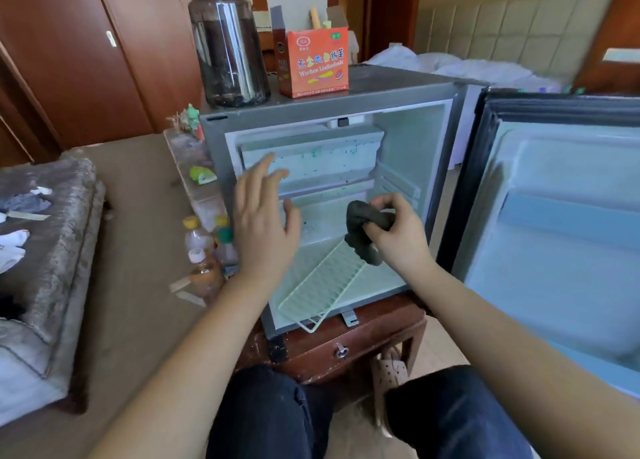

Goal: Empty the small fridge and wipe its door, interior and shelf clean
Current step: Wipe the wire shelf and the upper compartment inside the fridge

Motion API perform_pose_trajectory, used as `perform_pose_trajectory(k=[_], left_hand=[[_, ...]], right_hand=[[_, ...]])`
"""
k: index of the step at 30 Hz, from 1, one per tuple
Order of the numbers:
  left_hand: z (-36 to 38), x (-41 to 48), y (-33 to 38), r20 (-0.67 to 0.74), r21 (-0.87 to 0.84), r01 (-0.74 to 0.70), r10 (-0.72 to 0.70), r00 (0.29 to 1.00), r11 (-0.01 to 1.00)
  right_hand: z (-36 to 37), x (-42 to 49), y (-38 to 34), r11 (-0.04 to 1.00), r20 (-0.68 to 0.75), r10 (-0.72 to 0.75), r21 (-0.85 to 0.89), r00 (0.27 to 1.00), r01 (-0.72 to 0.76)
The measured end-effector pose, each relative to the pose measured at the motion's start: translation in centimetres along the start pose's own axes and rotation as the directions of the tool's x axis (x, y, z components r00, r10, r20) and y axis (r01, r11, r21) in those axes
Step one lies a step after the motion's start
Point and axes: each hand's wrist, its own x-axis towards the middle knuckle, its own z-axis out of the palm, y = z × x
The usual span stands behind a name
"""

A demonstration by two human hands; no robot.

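You are at the wiping step: your right hand grips the dark cloth inside the emptied fridge, above the tilted shelf; your left hand hovers, fingers spread. Next, press cloth to the speckled interior.

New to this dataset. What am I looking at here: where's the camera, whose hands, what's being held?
There is no robot: a person works with bare hands. The single picture comes from a wide-angle camera on the person's head, looking forward and down. The small fridge sits on a wooden stand, its door swung open to the right. Its wire shelf lies tilted on the interior floor, one corner poking out the front. The left hand is open in front of the interior, holding nothing. The right hand grips a dark cloth. On top of the fridge stand a dark bottle and an orange box; drink bottles stand on the floor to its left.
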Motion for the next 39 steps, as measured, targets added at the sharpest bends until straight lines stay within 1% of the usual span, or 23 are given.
perform_pose_trajectory(k=[1,2,3,4,5,6,9,11,13,15,16,19,22,24,25,26,28,29,30,33,35,36,39], left_hand=[[1.0,-0.8,0.8,0.151,-0.065,0.004,0.006,0.988,0.998],[1.9,-1.4,1.7,0.297,-0.144,0.077,-0.031,0.954,0.987],[2.6,-1.6,2.7,0.411,-0.219,0.196,-0.092,0.907,0.956],[3.3,-1.7,3.5,0.486,-0.273,0.320,-0.157,0.860,0.907],[3.9,-1.4,4.2,0.534,-0.306,0.411,-0.203,0.821,0.859],[4.5,-1.1,4.8,0.562,-0.326,0.466,-0.228,0.795,0.822],[6.7,0.2,5.7,0.613,-0.371,0.572,-0.270,0.742,0.731],[8.5,1.0,5.2,0.664,-0.356,0.636,-0.294,0.688,0.684],[10.5,1.7,4.2,0.702,-0.323,0.674,-0.310,0.642,0.665],[12.5,2.5,2.9,0.682,-0.258,0.654,-0.345,0.644,0.711],[13.4,3.0,2.3,0.659,-0.237,0.653,-0.375,0.652,0.719],[16.4,5.1,1.0,0.599,-0.244,0.695,-0.458,0.657,0.677],[20.2,7.6,0.5,0.533,-0.336,0.690,-0.475,0.700,0.641],[22.5,9.2,0.8,0.502,-0.437,0.667,-0.452,0.737,0.603],[23.8,9.7,1.2,0.508,-0.463,0.643,-0.412,0.756,0.610],[25.1,10.0,1.7,0.532,-0.455,0.614,-0.355,0.768,0.645],[27.3,9.5,2.8,0.584,-0.338,0.522,-0.261,0.769,0.783],[28.1,8.7,3.1,0.576,-0.300,0.471,-0.236,0.783,0.829],[28.7,7.9,3.2,0.557,-0.296,0.447,-0.227,0.799,0.844],[29.6,6.6,2.5,0.442,-0.345,0.460,-0.291,0.848,0.818],[29.2,6.8,2.3,0.394,-0.335,0.490,-0.353,0.849,0.805],[28.8,6.8,2.6,0.400,-0.332,0.486,-0.346,0.849,0.808],[26.7,5.6,5.1,0.451,-0.450,0.420,-0.206,0.868,0.788]], right_hand=[[-0.4,0.0,-0.1,1.000,-0.012,-0.010,-0.012,1.000,0.010],[-0.7,-0.1,-0.1,1.000,-0.018,-0.020,-0.023,1.000,0.020],[-1.0,-0.2,-0.2,0.999,-0.019,-0.032,-0.020,0.999,0.031],[-1.4,-0.3,-0.3,0.999,-0.015,-0.044,0.002,0.999,0.044],[-1.7,-0.4,-0.4,0.998,-0.014,-0.057,0.018,0.998,0.058],[-2.0,-0.3,-0.4,0.997,-0.022,-0.071,0.034,0.997,0.072],[-3.0,0.5,0.4,0.995,-0.056,-0.095,0.017,0.994,0.096],[-3.4,1.6,1.6,0.995,-0.061,-0.083,-0.053,0.995,0.080],[-3.8,3.0,3.0,0.979,-0.118,-0.096,-0.192,0.988,0.072],[-4.1,4.8,4.1,0.946,-0.226,-0.139,-0.319,0.964,0.061],[-4.2,5.7,4.4,0.938,-0.277,-0.146,-0.344,0.950,0.044],[-3.6,8.5,5.8,0.928,-0.342,-0.153,-0.372,0.927,0.016],[-3.0,10.3,7.1,0.924,-0.382,-0.175,-0.381,0.907,0.018],[-3.0,10.8,7.8,0.924,-0.401,-0.207,-0.379,0.892,0.044],[-3.0,10.9,8.1,0.923,-0.403,-0.223,-0.381,0.888,0.059],[-3.1,10.9,8.5,0.919,-0.399,-0.240,-0.388,0.885,0.075],[-3.2,10.9,9.0,0.906,-0.388,-0.280,-0.409,0.878,0.108],[-3.3,11.0,9.1,0.904,-0.384,-0.289,-0.412,0.877,0.117],[-3.3,11.1,9.1,0.905,-0.384,-0.291,-0.407,0.876,0.122],[-3.4,11.1,9.2,0.913,-0.380,-0.286,-0.388,0.880,0.129],[-3.5,10.9,9.0,0.927,-0.383,-0.264,-0.355,0.885,0.123],[-3.5,10.9,8.9,0.935,-0.388,-0.250,-0.336,0.887,0.116],[-3.4,10.9,8.6,0.949,-0.421,-0.223,-0.301,0.880,0.096]])
